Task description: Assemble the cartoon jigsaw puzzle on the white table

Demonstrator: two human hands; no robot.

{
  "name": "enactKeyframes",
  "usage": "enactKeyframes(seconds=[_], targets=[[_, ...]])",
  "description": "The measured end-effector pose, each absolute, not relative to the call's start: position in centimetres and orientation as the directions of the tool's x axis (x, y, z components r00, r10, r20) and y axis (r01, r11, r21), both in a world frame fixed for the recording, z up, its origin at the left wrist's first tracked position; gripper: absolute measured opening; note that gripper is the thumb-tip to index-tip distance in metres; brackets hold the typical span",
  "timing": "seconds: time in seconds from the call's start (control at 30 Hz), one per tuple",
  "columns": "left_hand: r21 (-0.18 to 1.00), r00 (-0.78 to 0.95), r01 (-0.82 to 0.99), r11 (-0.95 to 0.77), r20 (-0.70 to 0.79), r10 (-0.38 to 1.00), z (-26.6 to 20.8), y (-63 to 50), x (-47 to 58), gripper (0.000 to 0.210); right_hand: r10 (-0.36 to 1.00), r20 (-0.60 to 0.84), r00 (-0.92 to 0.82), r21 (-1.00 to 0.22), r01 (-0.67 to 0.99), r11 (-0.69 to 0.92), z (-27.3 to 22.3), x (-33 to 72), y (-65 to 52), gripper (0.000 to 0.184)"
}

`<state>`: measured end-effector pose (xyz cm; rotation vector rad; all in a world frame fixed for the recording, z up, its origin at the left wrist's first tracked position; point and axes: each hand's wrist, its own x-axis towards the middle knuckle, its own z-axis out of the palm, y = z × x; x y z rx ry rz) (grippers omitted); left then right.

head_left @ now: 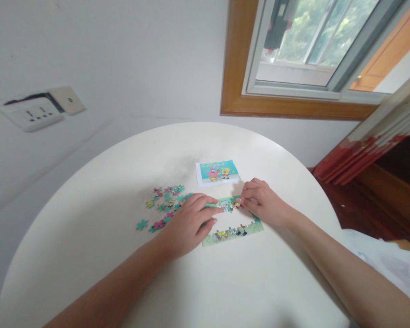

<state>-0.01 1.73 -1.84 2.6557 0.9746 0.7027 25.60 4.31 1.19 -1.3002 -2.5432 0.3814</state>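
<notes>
On the desk (246, 282), the loosely open left hand (191, 223) touches the puzzle (239, 231); the right hand (264, 200) bunches at its far edge, grip unclear. Soft, flat pushes should help.

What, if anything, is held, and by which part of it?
Cannot be told: the right hand partly covers the upper right of the rectangular teal-and-green jigsaw puzzle, the left hand its left side; no grip shows clearly.
</notes>
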Motion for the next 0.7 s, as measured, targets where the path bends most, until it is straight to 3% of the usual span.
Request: enactKeyframes(seconds=[0.7], targets=[[0.357,0.667,0.551,-0.755,0.355,0.655,-1.74,1.77,0.09,0.028,0.789,0.165,-0.592,-0.38,0.7,0.605,0.91,25.71,4.35,0.023]])
